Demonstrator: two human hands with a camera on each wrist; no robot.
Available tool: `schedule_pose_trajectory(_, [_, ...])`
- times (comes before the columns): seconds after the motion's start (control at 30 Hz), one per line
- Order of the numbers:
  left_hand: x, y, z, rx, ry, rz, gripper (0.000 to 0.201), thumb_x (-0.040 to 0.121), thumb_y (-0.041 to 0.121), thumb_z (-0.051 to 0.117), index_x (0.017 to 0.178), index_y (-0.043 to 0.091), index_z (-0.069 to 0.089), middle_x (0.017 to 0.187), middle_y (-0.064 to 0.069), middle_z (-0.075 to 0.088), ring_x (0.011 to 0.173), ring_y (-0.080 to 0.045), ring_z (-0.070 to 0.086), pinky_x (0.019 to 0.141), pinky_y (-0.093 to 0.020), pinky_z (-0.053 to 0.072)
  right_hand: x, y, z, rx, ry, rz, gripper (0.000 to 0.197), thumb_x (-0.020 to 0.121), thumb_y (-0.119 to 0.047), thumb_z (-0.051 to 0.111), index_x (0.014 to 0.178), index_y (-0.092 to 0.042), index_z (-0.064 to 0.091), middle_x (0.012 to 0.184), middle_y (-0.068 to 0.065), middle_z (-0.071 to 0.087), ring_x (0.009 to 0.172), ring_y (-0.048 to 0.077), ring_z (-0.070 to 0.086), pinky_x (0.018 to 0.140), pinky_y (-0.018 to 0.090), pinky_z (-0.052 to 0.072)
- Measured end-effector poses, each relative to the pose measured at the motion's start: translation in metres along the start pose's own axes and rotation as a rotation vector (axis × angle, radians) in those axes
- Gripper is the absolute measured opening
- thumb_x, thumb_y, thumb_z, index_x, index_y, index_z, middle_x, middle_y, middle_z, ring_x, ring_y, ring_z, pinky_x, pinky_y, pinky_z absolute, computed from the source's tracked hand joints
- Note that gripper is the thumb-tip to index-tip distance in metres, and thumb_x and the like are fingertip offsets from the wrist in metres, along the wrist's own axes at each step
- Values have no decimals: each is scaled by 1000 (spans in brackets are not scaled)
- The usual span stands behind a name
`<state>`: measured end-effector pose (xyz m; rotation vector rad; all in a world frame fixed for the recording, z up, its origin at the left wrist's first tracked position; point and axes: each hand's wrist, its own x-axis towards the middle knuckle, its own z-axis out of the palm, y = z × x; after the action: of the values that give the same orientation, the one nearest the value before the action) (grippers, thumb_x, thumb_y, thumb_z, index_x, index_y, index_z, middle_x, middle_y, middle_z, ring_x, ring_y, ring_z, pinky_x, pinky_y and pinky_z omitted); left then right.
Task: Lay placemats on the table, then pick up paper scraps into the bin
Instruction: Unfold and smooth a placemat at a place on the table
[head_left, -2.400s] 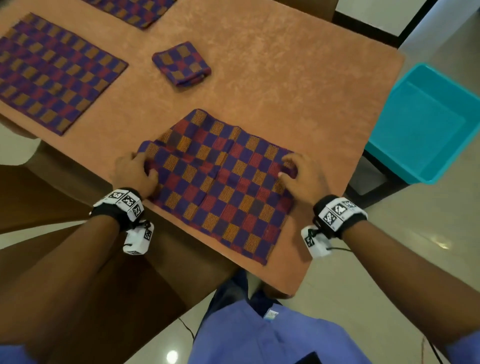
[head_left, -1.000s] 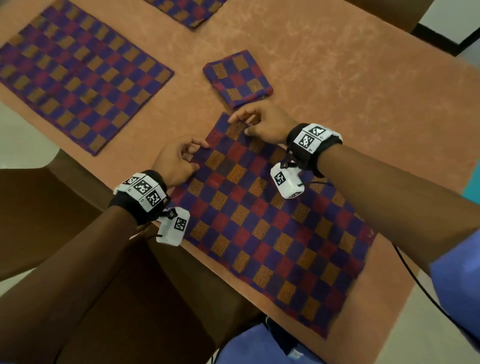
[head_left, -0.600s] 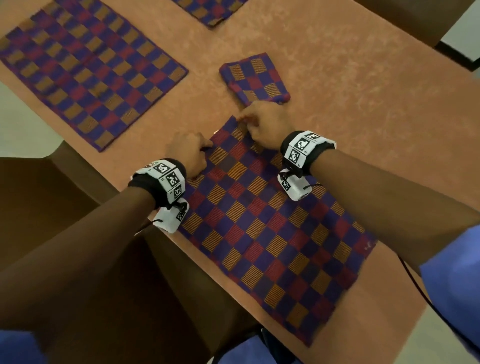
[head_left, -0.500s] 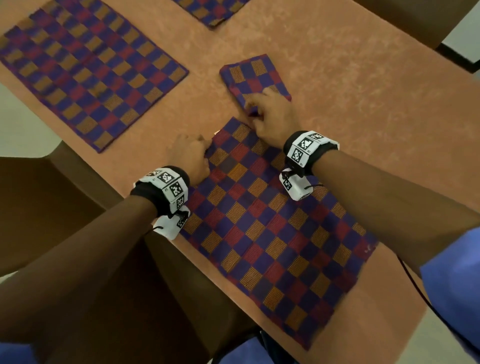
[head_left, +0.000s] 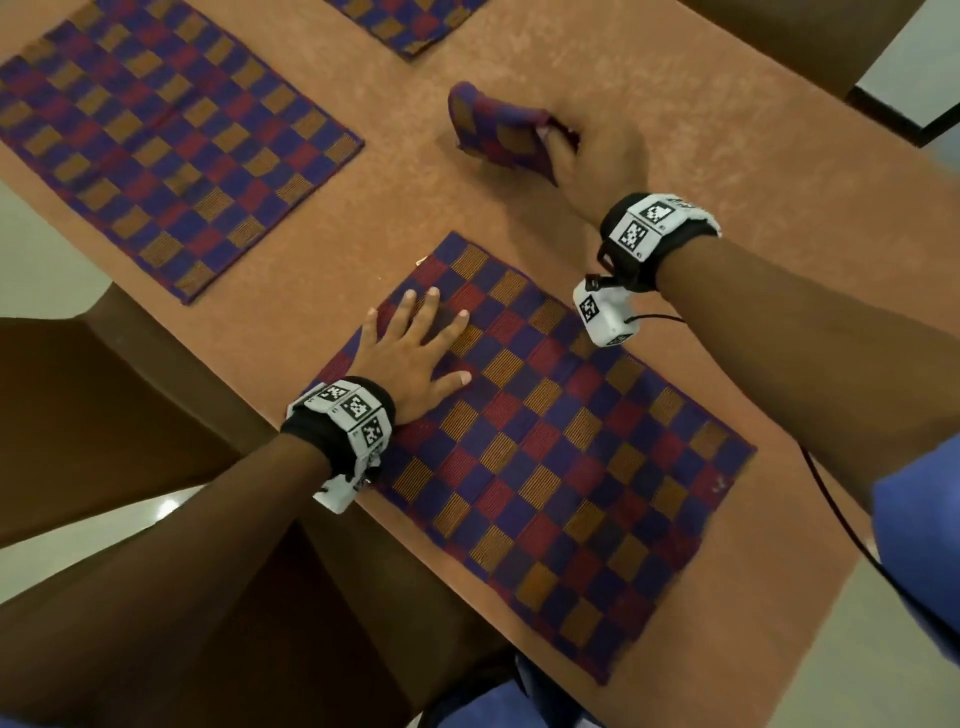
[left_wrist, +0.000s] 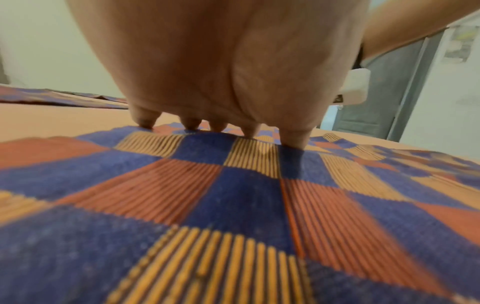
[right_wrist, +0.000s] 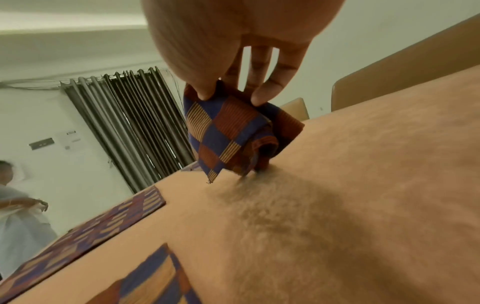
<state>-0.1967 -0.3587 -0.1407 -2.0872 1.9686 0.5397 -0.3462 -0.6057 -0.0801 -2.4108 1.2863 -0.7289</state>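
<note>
Right wrist view: the right hand is seen closed in a pinch grip on the folded placemat, thumb on one face and fingers on the other. The bundle is raised at the held end, while its lower fold is in contact with the bench. In the head view this placemat is located toward the far middle of the bench, apart from the other mats.

The left hand is held flat and spread, fingers straight, pressed onto the near-edge placemat at its left end. That mat is fully unfolded and lies along the near edge of the bench. A second laid placemat is found at the far left corner, and part of a third at the far edge.

No paper scraps and no bin can be seen at this moment.

Risks assessed: the folded mat is held by one end only, so the layers could slip open unevenly once lifted. If it is dragged, not lifted, the near-edge mat could be caught and shifted. That mat sits close to the bench edge and could be pulled off it when the left hand is withdrawn.
</note>
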Motion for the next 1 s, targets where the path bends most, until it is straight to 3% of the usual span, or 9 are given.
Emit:
schedule_pose_trajectory(0.2, [-17,1,7,80,57,13,68,89,65,4,150,35,-6,161,-5,-11,148,-27,-7,116,-57,4,-36,17,-53,10,30,-46,30,92,-35,47,109,-23,68,102,1,70,93,21,62,79,33,48])
schedule_pose_trajectory(0.33, [-13,19,-18,-16,-22,3,65,95,54,31,151,26,12,161,-10,2,148,-29,0,117,-55,13,-72,18,-85,26,9,-14,30,93,-36,48,107,-22,70,98,1,72,86,20,63,74,31,47])
schedule_pose_trajectory(0.4, [-12,42,-36,-152,77,55,64,92,52,42,147,23,28,158,-12,19,146,-31,14,114,-55,24,-90,14,-101,70,-21,5,26,91,-34,52,102,-22,73,90,0,73,79,17,64,70,34,50])
schedule_pose_trajectory(0.5, [-14,94,-60,-471,305,166,62,90,44,53,143,18,36,146,-9,41,134,-26,39,108,-40,35,-116,13,-114,154,-76,73,27,87,-38,57,97,-21,76,84,-1,74,76,15,66,70,37,52])
schedule_pose_trajectory(0.57, [-11,135,-72,-748,297,214,68,88,45,57,145,19,31,142,-4,44,126,-18,46,103,-32,40,-131,13,-118,214,-141,120,30,85,-41,57,94,-20,76,80,-1,74,73,15,67,68,42,52])
schedule_pose_trajectory(0.63, [-10,169,-78,-966,266,189,72,82,52,59,142,21,34,137,0,49,121,-15,52,99,-36,47,-143,14,-122,347,-229,154,24,85,-35,64,94,-16,77,80,3,75,71,18,70,66,45,54])
schedule_pose_trajectory(0.73, [-11,201,-79,-1048,375,94,58,79,43,65,128,22,42,123,1,58,108,-16,60,90,-38,52,-155,22,-135,586,-293,231,25,82,-18,75,105,-8,74,89,11,75,82,27,72,76,49,57])
schedule_pose_trajectory(0.9, [-19,236,-76,-1016,425,52,57,85,22,66,137,17,42,122,4,60,95,-5,61,74,-2,44,-167,54,-166,799,-430,243,35,77,0,76,111,-2,68,74,0,69,71,11,66,69,26,57])
schedule_pose_trajectory(1.0, [-20,260,-78,-1079,455,-5,59,82,13,68,137,12,46,125,0,60,91,-3,63,80,-9,51,-173,82,-180,895,-495,221,30,77,4,75,105,-5,69,63,-13,67,63,3,63,61,18,52])
